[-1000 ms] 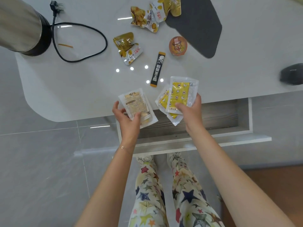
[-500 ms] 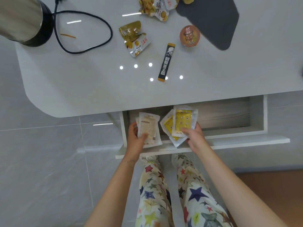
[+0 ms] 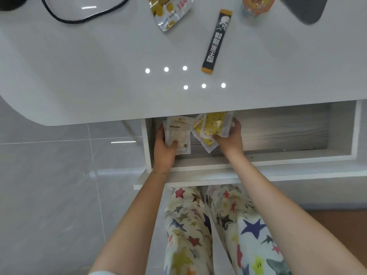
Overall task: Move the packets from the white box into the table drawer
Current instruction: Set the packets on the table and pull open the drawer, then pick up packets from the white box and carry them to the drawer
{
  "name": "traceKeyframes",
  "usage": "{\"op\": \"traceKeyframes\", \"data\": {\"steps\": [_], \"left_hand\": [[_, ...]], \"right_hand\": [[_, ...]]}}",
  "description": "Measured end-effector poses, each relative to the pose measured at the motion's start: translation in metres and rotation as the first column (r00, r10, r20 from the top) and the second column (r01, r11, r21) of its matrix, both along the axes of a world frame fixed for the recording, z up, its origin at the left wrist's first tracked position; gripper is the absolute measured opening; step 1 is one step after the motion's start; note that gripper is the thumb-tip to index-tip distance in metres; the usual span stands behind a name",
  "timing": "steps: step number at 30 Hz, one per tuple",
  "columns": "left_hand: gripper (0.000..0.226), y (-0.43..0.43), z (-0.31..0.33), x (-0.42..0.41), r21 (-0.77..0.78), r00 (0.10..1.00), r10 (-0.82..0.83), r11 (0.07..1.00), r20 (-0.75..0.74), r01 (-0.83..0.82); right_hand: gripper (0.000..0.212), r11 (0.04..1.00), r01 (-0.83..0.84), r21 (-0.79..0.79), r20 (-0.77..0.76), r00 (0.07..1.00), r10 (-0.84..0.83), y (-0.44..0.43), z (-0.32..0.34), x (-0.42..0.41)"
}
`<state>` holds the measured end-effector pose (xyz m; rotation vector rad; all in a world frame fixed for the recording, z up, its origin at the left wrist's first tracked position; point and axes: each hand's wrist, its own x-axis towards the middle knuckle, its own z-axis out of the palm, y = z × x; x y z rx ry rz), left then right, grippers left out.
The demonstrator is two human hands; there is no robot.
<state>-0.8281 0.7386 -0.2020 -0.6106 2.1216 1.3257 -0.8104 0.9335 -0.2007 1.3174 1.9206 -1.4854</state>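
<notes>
As both hands reach down into the open table drawer (image 3: 258, 162), each one grips its own bunch of packets at the drawer's left end. The left hand (image 3: 164, 149) holds the pale, beige-printed packets (image 3: 179, 132), thumb pressed across the front and fingers wrapped behind; offset edges suggest more than one. Just beside them, the right hand (image 3: 231, 139) holds the yellow packets (image 3: 210, 127) fanned out. Its thumb lies on the lower front and its fingers curl round the right edge. The two bunches sit side by side, close but barely apart, with their top edges right at the lip of the tabletop. I cannot tell whether they touch the drawer's wood-grain floor or are held above it. The rest of the drawer stretches away to the right.

A thin bracelet (image 3: 157, 173) circles the left wrist. Above the drawer, on the glossy white table (image 3: 89, 80), a black stick sachet (image 3: 217, 40) with orange ends lies almost upright. A gold-and-white snack packet (image 3: 168, 12) is to its left and a round orange-topped cup (image 3: 256, 4) to its right, both cut by the top edge. A black cable (image 3: 79, 17) loops at the far left, and a dark grey mat (image 3: 305, 10) shows in the far right corner. Below, star-patterned trousers (image 3: 198, 235) stand over grey floor tiles (image 3: 49, 195).
</notes>
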Motion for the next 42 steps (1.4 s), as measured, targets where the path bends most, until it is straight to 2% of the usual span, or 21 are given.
{"op": "traceKeyframes", "data": {"steps": [2, 5, 9, 13, 15, 19, 23, 27, 33, 38, 42], "left_hand": [[0.061, 0.000, 0.019, 0.003, -0.042, 0.990, -0.106, 0.994, -0.090, 0.103], [0.059, 0.005, 0.075, 0.008, -0.127, 0.965, -0.219, 0.971, -0.141, 0.202], [0.059, 0.006, 0.167, 0.012, -0.369, 0.906, -0.378, 0.883, -0.190, 0.291], [0.065, -0.008, 0.252, 0.012, -0.534, 0.871, -0.437, 0.803, -0.226, 0.264], [0.068, -0.022, 0.293, 0.016, -0.548, 0.894, -0.385, 0.810, -0.231, 0.207], [0.066, -0.053, 0.361, 0.034, -0.521, 0.944, -0.224, 0.851, -0.244, 0.067], [0.067, -0.102, 0.424, 0.064, -0.565, 0.957, -0.084, 0.820, -0.279, -0.093], [0.070, -0.165, 0.468, 0.105, -0.597, 0.954, 0.065, 0.767, -0.292, -0.235], [0.081, -0.267, 0.506, 0.197, -0.591, 0.897, 0.284, 0.678, -0.338, -0.437], [0.078, -0.342, 0.517, 0.276, -0.611, 0.828, 0.445, 0.564, -0.341, -0.555], [0.079, -0.386, 0.526, 0.320, -0.579, 0.722, 0.604, 0.471, -0.338, -0.665]], "right_hand": [[0.087, 0.976, -0.169, 0.138, -0.034, 0.984, 0.175, -0.001, 0.021, 0.001], [0.077, 0.879, -0.418, 0.228, 0.008, 0.904, 0.428, -0.004, 0.070, -0.002], [0.080, 0.556, -0.753, 0.353, 0.153, 0.632, 0.760, -0.012, 0.161, -0.006], [0.081, 0.266, -0.866, 0.423, 0.238, 0.390, 0.890, -0.026, 0.255, -0.017], [0.078, 0.160, -0.859, 0.486, 0.238, 0.306, 0.922, -0.038, 0.303, -0.023], [0.078, 0.025, -0.835, 0.550, 0.217, 0.172, 0.961, -0.066, 0.380, -0.031], [0.077, -0.109, -0.792, 0.600, 0.199, 0.016, 0.980, -0.117, 0.448, -0.036], [0.076, -0.249, -0.745, 0.619, 0.203, -0.154, 0.967, -0.185, 0.489, -0.021], [0.079, -0.431, -0.630, 0.647, 0.207, -0.399, 0.893, -0.308, 0.526, 0.026], [0.077, -0.517, -0.533, 0.670, 0.189, -0.550, 0.813, -0.416, 0.540, 0.069], [0.077, -0.563, -0.460, 0.686, 0.175, -0.647, 0.742, -0.494, 0.547, 0.093]]}}
